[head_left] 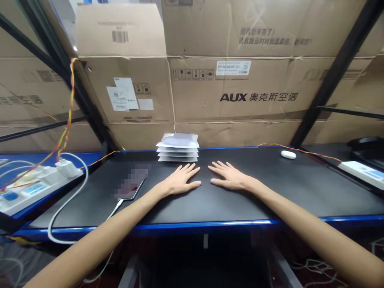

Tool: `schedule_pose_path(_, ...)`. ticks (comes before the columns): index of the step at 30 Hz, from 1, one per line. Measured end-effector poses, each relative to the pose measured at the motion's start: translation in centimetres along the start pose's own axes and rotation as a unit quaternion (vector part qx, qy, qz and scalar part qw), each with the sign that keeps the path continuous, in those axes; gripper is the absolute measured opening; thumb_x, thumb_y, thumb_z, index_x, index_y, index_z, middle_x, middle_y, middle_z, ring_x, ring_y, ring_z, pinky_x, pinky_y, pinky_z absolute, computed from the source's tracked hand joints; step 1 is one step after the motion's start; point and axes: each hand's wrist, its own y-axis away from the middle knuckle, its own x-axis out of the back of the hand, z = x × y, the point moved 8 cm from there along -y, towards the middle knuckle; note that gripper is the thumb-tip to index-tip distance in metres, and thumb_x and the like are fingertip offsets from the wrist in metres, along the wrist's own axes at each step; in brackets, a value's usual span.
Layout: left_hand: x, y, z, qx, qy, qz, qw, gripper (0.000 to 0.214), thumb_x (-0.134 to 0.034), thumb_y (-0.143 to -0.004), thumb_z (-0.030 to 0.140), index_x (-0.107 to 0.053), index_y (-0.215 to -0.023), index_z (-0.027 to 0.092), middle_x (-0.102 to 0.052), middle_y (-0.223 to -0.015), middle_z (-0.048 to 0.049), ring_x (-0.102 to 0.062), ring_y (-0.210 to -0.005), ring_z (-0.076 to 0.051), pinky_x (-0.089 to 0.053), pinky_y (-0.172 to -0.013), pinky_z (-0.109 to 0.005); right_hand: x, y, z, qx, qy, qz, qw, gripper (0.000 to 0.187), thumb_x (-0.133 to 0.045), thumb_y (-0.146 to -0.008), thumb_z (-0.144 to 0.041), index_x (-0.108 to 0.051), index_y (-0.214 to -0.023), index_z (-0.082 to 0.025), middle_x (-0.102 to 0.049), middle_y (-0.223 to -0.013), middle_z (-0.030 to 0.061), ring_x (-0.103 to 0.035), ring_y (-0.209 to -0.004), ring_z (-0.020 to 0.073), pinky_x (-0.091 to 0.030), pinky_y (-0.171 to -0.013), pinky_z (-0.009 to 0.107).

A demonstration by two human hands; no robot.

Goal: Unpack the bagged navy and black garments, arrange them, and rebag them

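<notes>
My left hand (182, 180) lies flat on the black tabletop (207, 206), its fingers spread and nothing in it. Across a small gap, my right hand (229, 176) rests palm down too, fingers apart and holding nothing. Just beyond my left fingertips sits a stack of several white packets (178, 148), apart from the hand; what they contain is hidden. A phone (135, 187) lies to the left of my left hand, with a white charging cable (115, 209) plugged into its near end.
Large cardboard sheets (198, 100) stand behind the table. A white power strip (39, 186) with plugs is at the left, another white strip (364, 173) at the right. A small white case (288, 155) sits at the back right. Black metal posts (330, 76) frame both sides.
</notes>
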Motion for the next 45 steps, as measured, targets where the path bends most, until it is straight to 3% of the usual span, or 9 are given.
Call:
schedule_pose_path(12,0.21,0.09,0.15,0.006,0.001,-0.004,1.000,0.071,-0.030,-0.097,0.067,-0.022,-0.156,0.029,-0.014,-0.163,-0.0081,-0.012,-0.152,-0.029,-0.013,-0.121,-0.052,-0.05,0.08,0.27,0.004,-0.017,-0.011,1.000,0.082,-0.040,-0.087,-0.078,-0.026,-0.155,-0.034,-0.016,-0.164,0.0032,-0.006,-0.151,0.0306,-0.002,-0.122,0.054)
schedule_pose_path(33,0.07,0.03,0.05,0.019,0.031,-0.033,0.999,0.080,-0.026,-0.093,0.075,-0.019,-0.157,0.028,-0.008,-0.164,-0.0081,-0.004,-0.152,-0.028,-0.006,-0.123,-0.050,0.09,0.10,0.02,-0.004,-0.011,-0.028,1.000,0.085,-0.037,-0.087,-0.080,-0.027,-0.155,-0.031,-0.013,-0.164,0.0059,-0.004,-0.151,0.0286,-0.002,-0.122,0.052)
schedule_pose_path(45,-0.02,0.00,0.03,0.025,0.036,-0.036,0.998,0.082,-0.025,-0.091,0.077,-0.019,-0.157,0.029,-0.007,-0.165,-0.0076,-0.004,-0.153,-0.027,-0.005,-0.123,-0.050,0.10,0.11,0.15,-0.004,-0.018,-0.029,0.999,0.084,-0.038,-0.086,-0.080,-0.026,-0.155,-0.033,-0.013,-0.164,0.0030,-0.004,-0.151,0.0288,-0.002,-0.122,0.051)
